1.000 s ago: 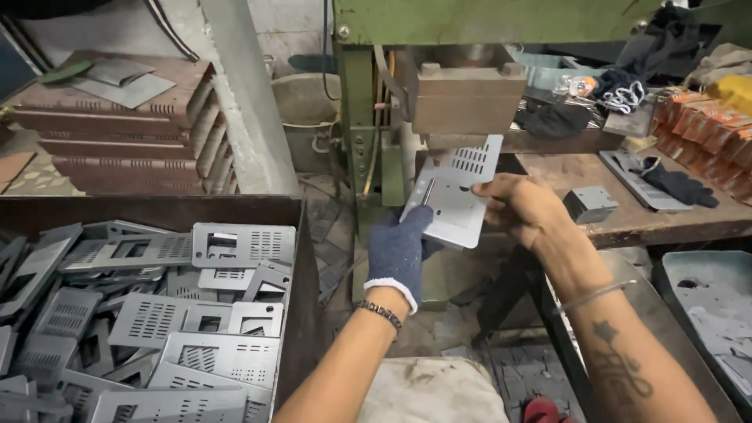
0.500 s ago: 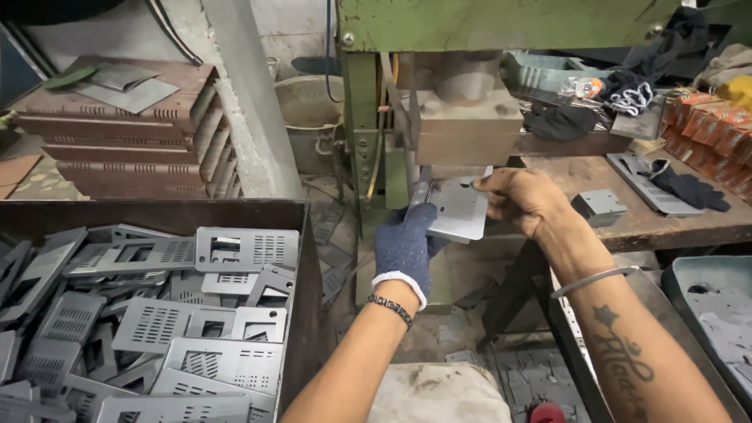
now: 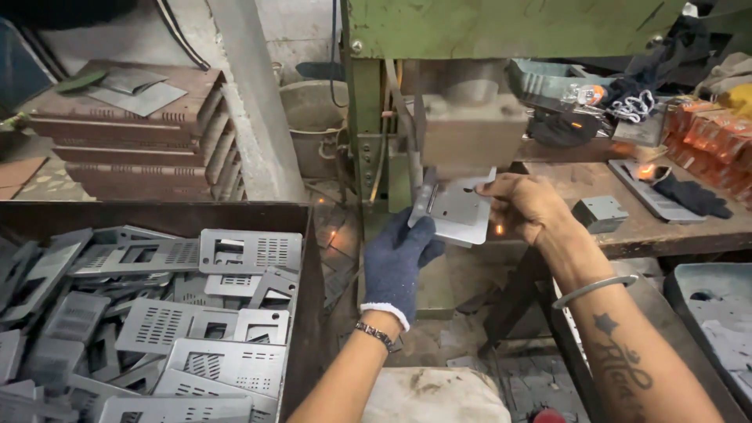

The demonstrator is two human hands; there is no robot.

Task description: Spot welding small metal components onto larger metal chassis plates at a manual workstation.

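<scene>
Holding a plate (image 3: 460,213) flat under the press block (image 3: 470,141), the gloved left hand (image 3: 398,254) grips its near-left edge, the bare right hand (image 3: 523,205) pinches its right side. Next, I judge, both hands must clear the block.

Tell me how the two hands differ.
The left hand wears a dark blue knit glove; the right hand is bare. The left wrist carries a beaded bracelet, the right a plain metal bangle. The left grips the grey plate from below, the right from its right edge. Both hold that plate under the press.
</scene>
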